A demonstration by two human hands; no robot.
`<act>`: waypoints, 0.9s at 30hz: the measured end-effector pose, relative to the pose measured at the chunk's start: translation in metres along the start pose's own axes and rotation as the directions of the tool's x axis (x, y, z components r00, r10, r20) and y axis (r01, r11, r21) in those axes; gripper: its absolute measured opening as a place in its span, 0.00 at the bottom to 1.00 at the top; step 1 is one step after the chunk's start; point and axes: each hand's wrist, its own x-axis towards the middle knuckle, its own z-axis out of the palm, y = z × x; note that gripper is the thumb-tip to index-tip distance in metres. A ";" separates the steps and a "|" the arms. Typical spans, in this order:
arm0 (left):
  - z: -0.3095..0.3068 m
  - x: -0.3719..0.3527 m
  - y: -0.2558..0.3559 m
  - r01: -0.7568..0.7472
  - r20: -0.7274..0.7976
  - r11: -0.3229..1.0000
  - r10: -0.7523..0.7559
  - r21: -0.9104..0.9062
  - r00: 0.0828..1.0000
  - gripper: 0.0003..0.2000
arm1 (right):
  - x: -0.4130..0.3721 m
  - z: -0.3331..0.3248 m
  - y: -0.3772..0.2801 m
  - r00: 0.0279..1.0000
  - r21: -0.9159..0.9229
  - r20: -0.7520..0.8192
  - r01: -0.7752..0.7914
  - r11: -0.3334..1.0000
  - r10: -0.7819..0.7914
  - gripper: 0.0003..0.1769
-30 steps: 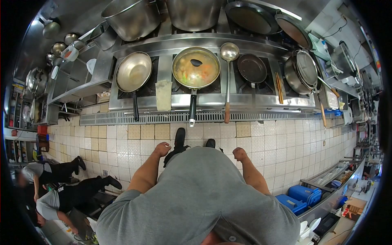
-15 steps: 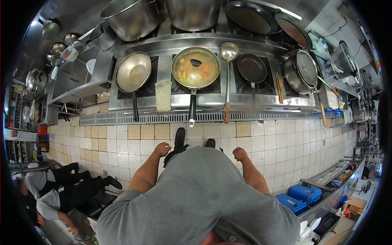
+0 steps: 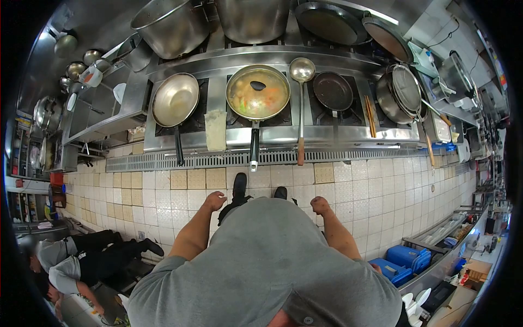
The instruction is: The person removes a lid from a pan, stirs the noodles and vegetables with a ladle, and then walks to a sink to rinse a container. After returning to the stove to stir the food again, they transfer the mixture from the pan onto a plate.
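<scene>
The left hand (image 3: 214,200) is hung at the side, loosely clenched, nothing gripped. Up ahead of it an empty steel pan (image 3: 175,100) and a cloth (image 3: 216,129) are parked on the stove (image 3: 283,136). The soup pan (image 3: 257,98) is set ahead between both hands, well apart from them, with a ladle (image 3: 301,71) laid just beside it. The right hand (image 3: 320,205) is loosely clenched too.

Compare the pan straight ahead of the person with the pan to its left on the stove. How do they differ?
The middle pan holds yellowish broth with orange pieces; the left pan is empty, bare metal. A dark utensil rests in the middle pan; nothing lies in the left pan. Both sit on the stove with dark handles toward the person.
</scene>
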 end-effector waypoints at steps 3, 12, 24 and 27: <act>-0.007 -0.005 0.008 0.085 0.060 0.994 -0.081 -0.068 0.995 0.23 | -0.005 0.001 -0.003 0.995 0.068 -0.089 0.052 0.996 -0.046 0.14; -0.007 -0.013 0.015 0.028 0.028 1.000 -0.028 -0.003 0.999 0.24 | -0.010 -0.008 -0.018 0.998 -0.101 -0.058 0.006 0.995 -0.012 0.13; -0.005 -0.009 0.009 0.038 0.022 0.999 -0.037 -0.037 0.999 0.23 | 0.001 -0.003 -0.012 1.000 -0.185 0.025 0.000 0.983 0.004 0.10; -0.008 -0.013 0.015 0.056 0.034 0.998 -0.054 -0.040 0.998 0.23 | 0.007 0.003 -0.006 0.998 -0.238 0.047 -0.016 0.971 0.028 0.09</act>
